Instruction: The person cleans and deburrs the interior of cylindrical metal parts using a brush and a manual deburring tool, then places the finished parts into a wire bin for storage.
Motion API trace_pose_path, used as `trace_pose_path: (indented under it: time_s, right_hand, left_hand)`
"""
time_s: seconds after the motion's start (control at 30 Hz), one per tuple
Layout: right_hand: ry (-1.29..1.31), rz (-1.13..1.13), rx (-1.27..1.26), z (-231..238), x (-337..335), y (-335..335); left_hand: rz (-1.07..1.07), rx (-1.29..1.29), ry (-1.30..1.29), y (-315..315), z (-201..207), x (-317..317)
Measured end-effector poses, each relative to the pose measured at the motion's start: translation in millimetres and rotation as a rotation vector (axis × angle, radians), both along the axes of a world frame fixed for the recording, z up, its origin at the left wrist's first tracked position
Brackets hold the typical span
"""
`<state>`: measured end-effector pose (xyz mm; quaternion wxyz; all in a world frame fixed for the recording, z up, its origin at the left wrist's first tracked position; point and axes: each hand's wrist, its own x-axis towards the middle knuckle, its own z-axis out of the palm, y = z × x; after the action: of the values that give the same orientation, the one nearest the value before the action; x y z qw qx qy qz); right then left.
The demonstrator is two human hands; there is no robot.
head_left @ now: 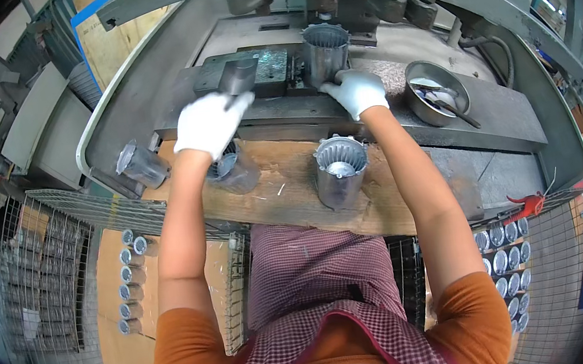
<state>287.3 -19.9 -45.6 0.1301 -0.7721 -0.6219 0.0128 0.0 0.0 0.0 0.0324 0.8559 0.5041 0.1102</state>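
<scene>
Fingers, left hand (216,123): a little spread, just beside a blurred cylinder (239,77); whether they grip it, I cannot tell.
Fingers, right hand (357,92): bent toward the foot of the cup (328,56); pinch cannot be seen.
Cup: upright on the bed (498,114); looks metal, so probably stiff, rather heavy, slippery for gloves.
Hold: best at smooth lower wall; thin rim ribs may be fragile.
Board (282,197): nearer, bearing similar cups (341,184).

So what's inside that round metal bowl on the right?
The bowl holds some whitish material and a dark-handled tool sticking out over the rim. The bottom beneath them is covered.
</scene>
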Motion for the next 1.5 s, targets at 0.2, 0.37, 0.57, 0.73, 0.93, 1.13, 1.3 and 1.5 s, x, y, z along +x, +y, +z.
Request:
trace_pose_path:
  time_s: [0.2,0.37,0.57,0.73,0.93,1.13,1.3,1.5]
  right_hand:
    - [-0.052,-0.025,0.095,-2.7,-2.0,-0.3]
    - [0.043,-0.028,0.313,-6.1,15.0,-73.6]
    - [0.109,-0.324,0.481,-24.6,98.9,-224.9]
    - [0.039,-0.611,0.337,-44.3,155.1,-303.3]
    - [0.077,-0.690,0.630,-56.5,152.0,-297.7]
    - [0.085,-0.665,0.839,-64.5,155.3,-299.4]
    - [0.062,-0.639,0.799,-60.2,157.2,-292.6]
    - [0.176,-0.580,0.935,-62.4,168.6,-314.3]
  left_hand:
    - [0.095,-0.207,0.054,-29.5,-55.7,-13.1]
    - [-0.015,0.013,-0.278,5.5,-123.0,-75.2]
    - [-0.162,-0.473,-1.683,13.6,-71.3,-49.7]
    - [0.040,-0.022,-1.184,60.2,-47.9,24.4]
    - [0.148,0.460,-0.756,107.5,-80.9,57.1]
    - [0.095,0.278,0.022,90.3,-69.4,53.4]
    - [0.062,0.314,0.231,90.9,-67.9,50.8]
    - [0.146,0.563,-0.210,51.9,-83.9,48.7]
